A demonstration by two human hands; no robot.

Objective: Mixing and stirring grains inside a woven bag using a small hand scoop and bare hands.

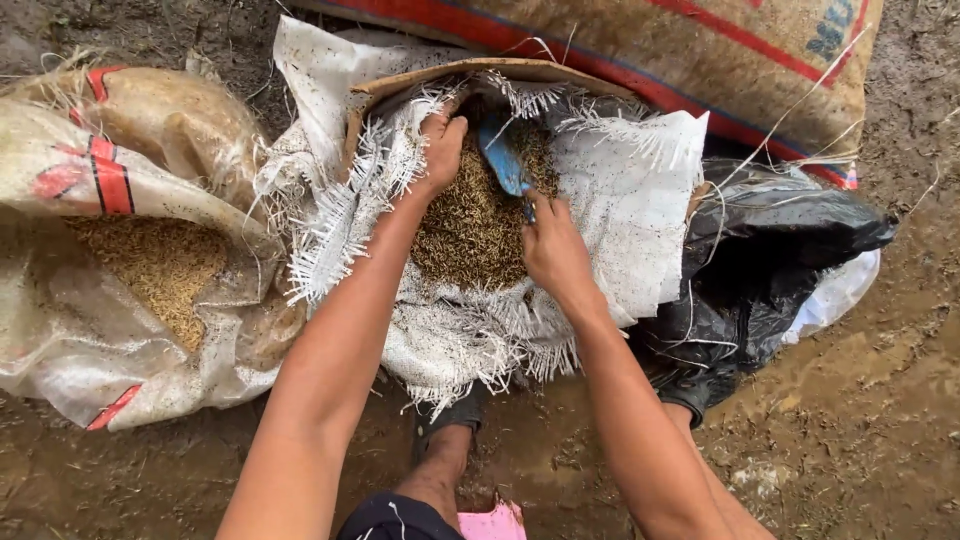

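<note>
A frayed white woven sack (625,215) lies open on the muddy ground, with brown grain (470,235) heaped in its mouth. My left hand (440,150) grips the far rim of the sack's opening and holds it up. My right hand (553,250) is closed around the handle of a blue scoop (503,160), whose blade is dug into the grain. Both forearms reach in from the bottom of the view.
A second open sack (70,330) with grain inside lies at the left. A black plastic bag (770,260) sits at the right, and a full tan sack with red stripes (720,60) lies across the top. My feet in dark sandals stand on wet mud (860,420).
</note>
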